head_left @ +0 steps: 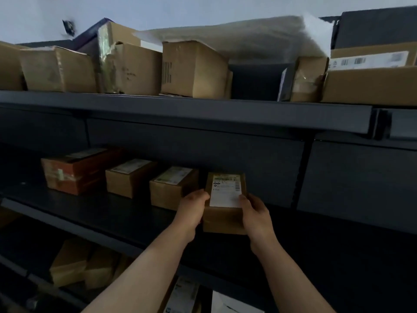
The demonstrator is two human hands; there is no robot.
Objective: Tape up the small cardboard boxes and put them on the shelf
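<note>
A small brown cardboard box (223, 219) with a white shipping label on top sits on the dark middle shelf (117, 213). My left hand (191, 208) grips its left side, thumb on the top edge. My right hand (256, 211) grips its right side, thumb on the label. To its left, three other labelled boxes stand in a row on the same shelf: a small brown box (167, 193) right beside it, another brown box (126, 179), and a reddish box (76, 172).
The upper shelf (180, 111) carries several larger cardboard boxes (194, 71) and a white padded bag (259, 39). Dark shelf space lies to the right of the held box. More boxes (72, 263) sit on the lower shelf, with packages at the bottom edge.
</note>
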